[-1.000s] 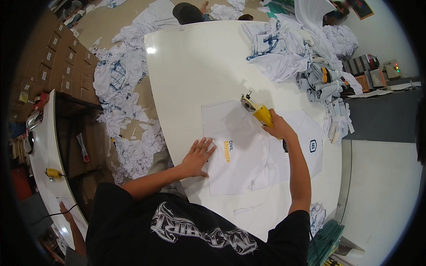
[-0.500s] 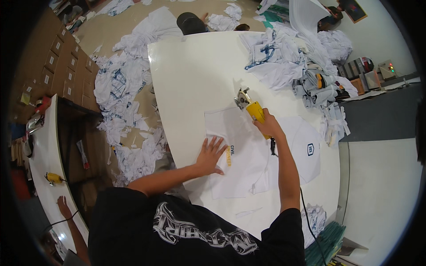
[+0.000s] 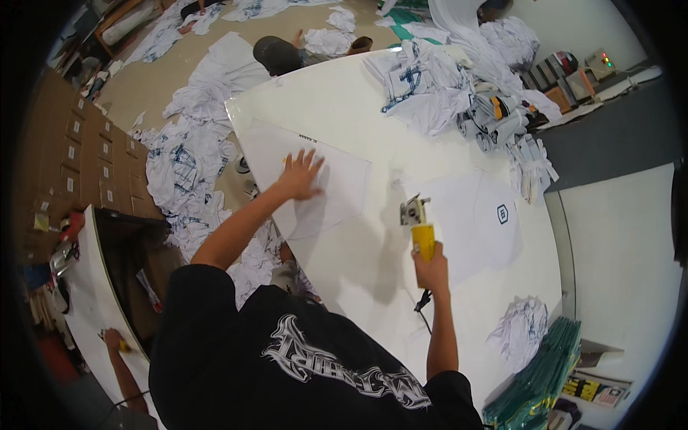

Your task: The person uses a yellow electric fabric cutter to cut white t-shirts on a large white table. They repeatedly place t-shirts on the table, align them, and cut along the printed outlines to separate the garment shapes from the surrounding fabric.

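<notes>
My left hand [image 3: 301,175], fingers spread, lies over a cut white fabric panel [image 3: 342,192] at the table's left edge. Small dark lettering runs along the panel's far edge, and a bit of yellow print shows beside my fingers. In my right hand [image 3: 431,267] is a yellow electric rotary cutter [image 3: 424,242], its metal blade head pointing away from me. The cutter's black cord trails back below my wrist. To its right lies another white fabric panel [image 3: 466,229] with a dark blue emblem. Whether the cutter's base touches the table cannot be told.
White and blue-printed fabric heaps [image 3: 430,86] cover the table's far right, and more cloth [image 3: 186,161] covers the floor at left. Cardboard boxes [image 3: 86,154] are stacked left. A co-worker's hand [image 3: 113,338] is at the side table. Green plastic packs [image 3: 537,376] stand near right.
My left hand and the lettered white panel have shifted left and away from me. The cutter has come nearer, off that panel, and turned to point straight ahead. The view has shifted too.
</notes>
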{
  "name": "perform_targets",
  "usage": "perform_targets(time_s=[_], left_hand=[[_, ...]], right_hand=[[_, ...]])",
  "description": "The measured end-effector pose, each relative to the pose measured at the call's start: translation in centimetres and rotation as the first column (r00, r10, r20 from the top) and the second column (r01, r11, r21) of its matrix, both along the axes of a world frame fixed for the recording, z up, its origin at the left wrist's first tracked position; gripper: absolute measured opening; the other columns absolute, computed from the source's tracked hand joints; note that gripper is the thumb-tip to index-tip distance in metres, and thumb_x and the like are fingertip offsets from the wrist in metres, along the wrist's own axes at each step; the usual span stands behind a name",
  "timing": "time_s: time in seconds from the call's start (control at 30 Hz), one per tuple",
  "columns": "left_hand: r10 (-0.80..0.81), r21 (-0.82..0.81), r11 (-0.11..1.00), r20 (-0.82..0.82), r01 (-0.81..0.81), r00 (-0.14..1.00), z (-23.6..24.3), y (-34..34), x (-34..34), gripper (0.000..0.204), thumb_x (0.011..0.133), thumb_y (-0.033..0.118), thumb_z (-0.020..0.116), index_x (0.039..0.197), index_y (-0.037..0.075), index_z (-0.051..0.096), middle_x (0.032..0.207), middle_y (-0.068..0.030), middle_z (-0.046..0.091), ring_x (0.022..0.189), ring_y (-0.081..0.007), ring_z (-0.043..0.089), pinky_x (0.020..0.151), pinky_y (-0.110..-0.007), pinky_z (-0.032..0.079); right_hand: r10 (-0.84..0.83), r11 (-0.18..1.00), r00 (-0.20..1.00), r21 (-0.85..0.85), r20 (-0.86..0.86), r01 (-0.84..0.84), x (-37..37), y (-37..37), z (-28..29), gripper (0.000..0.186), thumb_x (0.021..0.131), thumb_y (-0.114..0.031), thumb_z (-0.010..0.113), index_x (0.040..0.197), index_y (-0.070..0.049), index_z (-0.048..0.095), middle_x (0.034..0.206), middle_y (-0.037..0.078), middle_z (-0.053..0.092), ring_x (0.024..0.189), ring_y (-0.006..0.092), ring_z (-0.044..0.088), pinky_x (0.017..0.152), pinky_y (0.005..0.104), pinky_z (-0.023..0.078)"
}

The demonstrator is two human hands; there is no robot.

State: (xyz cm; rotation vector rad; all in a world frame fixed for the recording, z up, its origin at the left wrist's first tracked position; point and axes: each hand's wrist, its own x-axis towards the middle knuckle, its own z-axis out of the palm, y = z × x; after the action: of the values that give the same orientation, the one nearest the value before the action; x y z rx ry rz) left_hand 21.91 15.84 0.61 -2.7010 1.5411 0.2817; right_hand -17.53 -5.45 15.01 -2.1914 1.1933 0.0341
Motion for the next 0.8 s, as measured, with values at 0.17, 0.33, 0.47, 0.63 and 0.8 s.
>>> perform_targets(time_s=[0.17, 0.33, 0.47, 0.63, 0.8], left_hand=[[-0.005, 0.027, 1.000, -0.205, 0.011, 0.979, 1.7, 3.0, -3.1, 0.135, 0.067, 0.095, 0.063, 0.170, 0.022, 0.014, 0.175, -0.0199, -0.002, 0.159, -0.0491, -0.006, 0.117, -0.080, -0.002], [-0.024, 0.015, 0.999, -0.254, 0.029, 0.967, 1.5, 3.1, -2.5, 0.140, 0.062, 0.092, 0.070, 0.170, 0.022, 0.013, 0.175, -0.0208, -0.004, 0.158, -0.0501, -0.010, 0.116, -0.080, -0.004], [-0.023, 0.051, 0.998, -0.286, 0.039, 0.958, 1.9, 3.2, -2.1, 0.144, 0.059, 0.087, 0.076, 0.170, 0.022, 0.013, 0.175, -0.0211, -0.005, 0.158, -0.0500, -0.011, 0.116, -0.079, -0.006], [-0.013, 0.064, 0.997, -0.316, 0.035, 0.949, 2.5, 2.9, -1.7, 0.144, 0.058, 0.084, 0.079, 0.170, 0.022, 0.012, 0.175, -0.0209, -0.005, 0.159, -0.0490, -0.012, 0.117, -0.077, -0.008], [-0.048, 0.029, 0.998, -0.296, 0.059, 0.954, 2.1, 3.1, -1.7, 0.143, 0.059, 0.087, 0.076, 0.169, 0.019, 0.015, 0.174, -0.0236, -0.003, 0.158, -0.0519, -0.008, 0.116, -0.080, -0.003]], right_hand=[[0.040, 0.999, 0.998, 0.005, -0.049, -0.040, -1.9, 9.9, -2.1, 0.060, 0.090, -0.029, 0.074, 0.134, 0.001, 0.047, 0.108, 0.035, 0.069, 0.100, 0.0532, 0.068, 0.085, 0.0553, 0.055], [-0.030, 0.999, 0.997, 0.030, -0.071, 0.032, -1.0, 16.6, -3.7, 0.064, 0.092, -0.029, 0.073, 0.137, 0.005, 0.042, 0.114, 0.035, 0.067, 0.103, 0.0519, 0.068, 0.086, 0.0548, 0.055], [-0.036, 0.999, 0.997, 0.034, -0.063, 0.038, 2.1, 16.7, -3.5, 0.058, 0.092, -0.027, 0.072, 0.130, 0.005, 0.042, 0.111, 0.037, 0.065, 0.100, 0.0541, 0.066, 0.084, 0.0560, 0.054], [-0.012, 1.000, 0.999, -0.008, -0.029, 0.012, 5.6, 15.3, -3.7, 0.053, 0.092, -0.027, 0.071, 0.124, 0.005, 0.043, 0.107, 0.037, 0.065, 0.097, 0.0556, 0.065, 0.083, 0.0572, 0.053], [-0.028, 0.999, 0.993, 0.021, -0.110, 0.030, 7.3, 14.7, -3.9, 0.057, 0.093, -0.027, 0.070, 0.129, 0.005, 0.040, 0.112, 0.035, 0.063, 0.101, 0.0535, 0.065, 0.085, 0.0573, 0.054]])
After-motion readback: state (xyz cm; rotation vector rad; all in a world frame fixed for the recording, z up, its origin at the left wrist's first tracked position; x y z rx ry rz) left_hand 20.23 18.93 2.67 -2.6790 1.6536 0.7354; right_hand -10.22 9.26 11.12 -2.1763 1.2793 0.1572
